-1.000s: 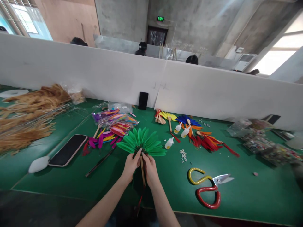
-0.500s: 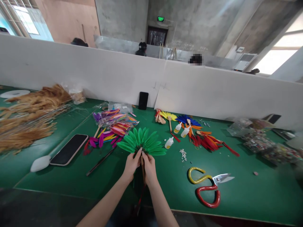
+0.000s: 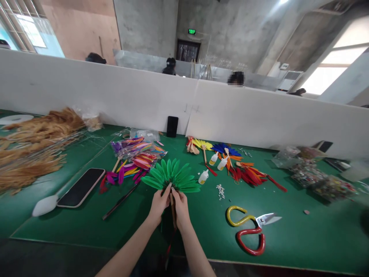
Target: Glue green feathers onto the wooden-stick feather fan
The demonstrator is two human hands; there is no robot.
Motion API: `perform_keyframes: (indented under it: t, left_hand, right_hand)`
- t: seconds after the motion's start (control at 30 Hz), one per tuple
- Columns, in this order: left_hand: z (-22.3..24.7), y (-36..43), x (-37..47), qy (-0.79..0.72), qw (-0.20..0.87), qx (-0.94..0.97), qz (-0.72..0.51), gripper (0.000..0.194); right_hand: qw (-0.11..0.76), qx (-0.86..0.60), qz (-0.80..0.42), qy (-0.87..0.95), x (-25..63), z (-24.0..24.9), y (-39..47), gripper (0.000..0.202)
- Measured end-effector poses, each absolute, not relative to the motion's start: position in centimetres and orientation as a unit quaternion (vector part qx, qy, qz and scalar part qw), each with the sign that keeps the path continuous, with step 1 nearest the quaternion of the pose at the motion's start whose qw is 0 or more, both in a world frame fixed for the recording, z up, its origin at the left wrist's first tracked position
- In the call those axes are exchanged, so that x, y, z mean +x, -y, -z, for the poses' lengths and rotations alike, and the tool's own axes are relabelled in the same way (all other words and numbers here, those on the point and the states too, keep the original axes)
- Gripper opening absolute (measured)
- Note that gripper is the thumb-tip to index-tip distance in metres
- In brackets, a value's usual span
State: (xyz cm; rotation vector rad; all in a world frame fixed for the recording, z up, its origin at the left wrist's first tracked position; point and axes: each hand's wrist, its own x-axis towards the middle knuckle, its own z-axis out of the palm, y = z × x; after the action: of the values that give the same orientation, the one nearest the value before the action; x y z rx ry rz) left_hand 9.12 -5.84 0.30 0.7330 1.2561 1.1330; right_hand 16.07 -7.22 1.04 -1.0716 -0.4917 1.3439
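A fan of green feathers [image 3: 173,175] spreads out above my two hands, with a wooden handle [image 3: 173,211] running down between them and a red tassel hanging below. My left hand [image 3: 159,204] is closed on the base of the feather fan from the left. From the right, my right hand [image 3: 181,204] grips the same base, and the thumbs meet at the top of the handle. A white glue bottle [image 3: 203,177] stands just right of the feathers. Scissors [image 3: 256,227] with one yellow and one red grip lie open on the green table to the right.
Bagged colored feathers [image 3: 138,148], a dark pen-like tool [image 3: 119,202] and a phone [image 3: 82,187] lie left. Behind are yellow [image 3: 202,144] and blue feather fans [image 3: 226,149]; red feathers [image 3: 250,175] and white beads [image 3: 220,192] lie right. A white partition [image 3: 129,96] runs behind.
The view has shifted slightly, so the tabletop items appear a little lower and further left. Both hands still hold the green feather fan in nearly the same pose.
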Motion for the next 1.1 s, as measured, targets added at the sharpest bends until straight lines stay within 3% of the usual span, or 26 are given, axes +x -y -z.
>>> perform_keyframes:
  t: [1.1]
  left_hand:
    - [-0.2, 5.6, 8.6, -0.578, 0.545, 0.361, -0.489, 0.049]
  right_hand:
    - [0.635, -0.479, -0.555, 0.244, 15.0, 0.9, 5.2, 0.042]
